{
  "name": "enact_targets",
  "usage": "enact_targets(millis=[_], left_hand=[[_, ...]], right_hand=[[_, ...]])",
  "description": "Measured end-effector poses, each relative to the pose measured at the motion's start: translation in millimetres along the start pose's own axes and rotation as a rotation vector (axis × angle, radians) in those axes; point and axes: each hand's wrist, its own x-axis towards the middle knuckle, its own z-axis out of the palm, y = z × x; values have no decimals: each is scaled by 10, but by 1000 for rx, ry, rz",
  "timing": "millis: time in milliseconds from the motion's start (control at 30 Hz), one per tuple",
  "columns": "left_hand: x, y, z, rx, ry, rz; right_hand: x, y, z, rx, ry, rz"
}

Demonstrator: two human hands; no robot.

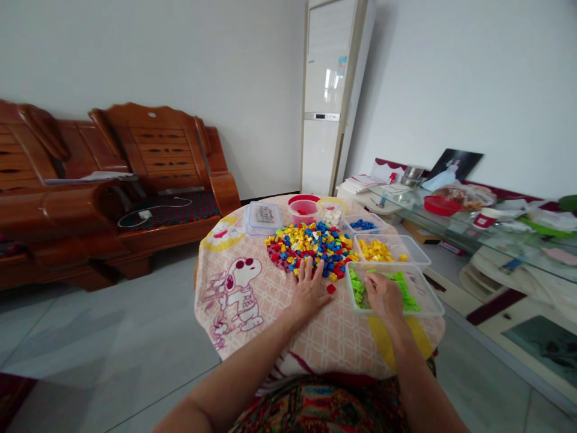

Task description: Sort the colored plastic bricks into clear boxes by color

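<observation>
A heap of small mixed toy building blocks (315, 240) in yellow, blue, red and white lies on the round table. My left hand (308, 290) rests at the heap's near edge, fingers spread, and a single red block (331, 288) lies beside it. Over the clear plastic box (433, 300) of green blocks (408, 294), my right hand (384, 296) is closed with its fingers pointing down. Whatever it may pinch is hidden. Behind that box stand a clear box (419, 252) with yellow blocks (376, 251) and another with blue blocks (362, 225).
At the table's far side are a red-rimmed tub (303, 207), a group of white blocks (332, 218) and a clear lidded container (263, 218). A patterned cloth (279, 319) covers the table. A cluttered glass shelf (478, 219) stands right, wooden seats (153, 156) left.
</observation>
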Motion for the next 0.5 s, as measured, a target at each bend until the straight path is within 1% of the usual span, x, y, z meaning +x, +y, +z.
enact_targets(millis=[67,133,233,300,367,400,467,500], left_hand=[[173,-7,-19,40,-12,18],[367,-60,-51,65,22,21],[622,-175,-92,72,145,17],[732,-234,-111,51,250,28],[776,-246,-127,11,351,67],[773,-229,-133,-15,391,108],[723,-148,-133,-64,417,231],[683,-89,-123,-79,397,301]], right_hand=[[-7,-10,-6,3,4,4],[-9,-19,-8,6,7,2],[-11,-29,-12,15,7,-3],[-14,-36,-18,17,5,-1],[-19,-43,-24,12,3,7],[-22,-48,-27,10,4,10],[-26,-59,-32,8,5,13],[-27,-64,-34,7,7,15]])
